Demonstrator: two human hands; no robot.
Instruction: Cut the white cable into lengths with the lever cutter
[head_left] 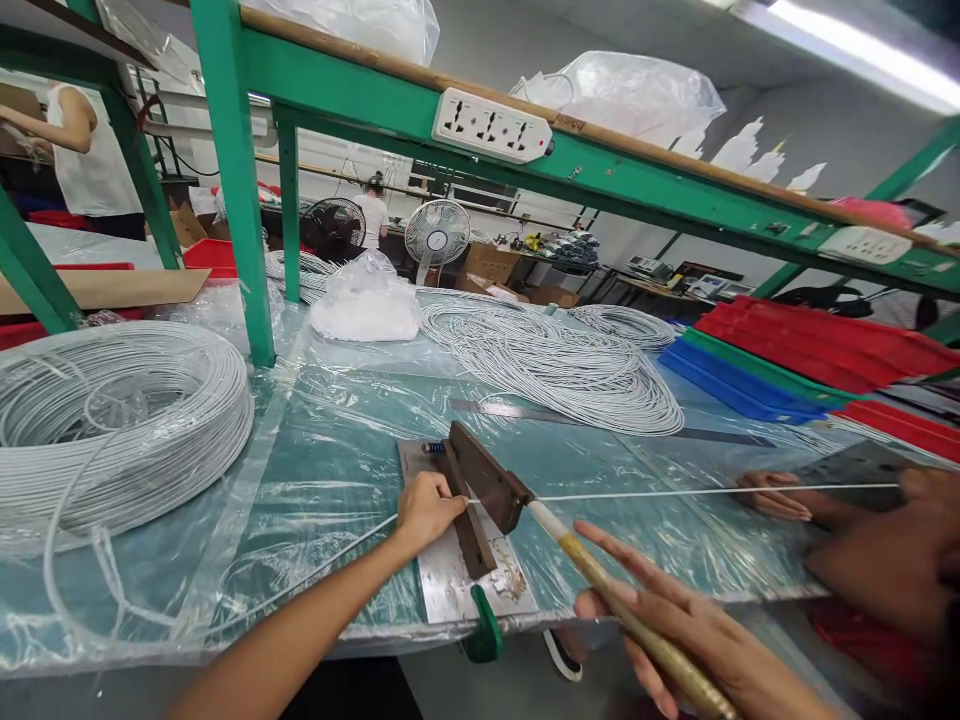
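A lever cutter sits near the table's front edge, with a dark metal blade arm (487, 475) raised at an angle over its metal base plate (442, 585). My left hand (429, 512) pinches a thin white cable (637, 495) against the cutter's bar, left of the blade. My right hand (667, 610) is loosely around the yellowish handle (622, 610), its upper fingers stretched out. From the cutter the cable runs right towards another person's hands (776, 495), and its other side trails left under my forearm.
A large white cable coil (187, 440) lies at left, loose cable loops (555, 360) behind. A steel ruler (517, 411) is behind the cutter. Stacked trays (825, 350) stand right. A green shelf frame (360, 90) crosses overhead. A green clamp (484, 625) grips the front edge.
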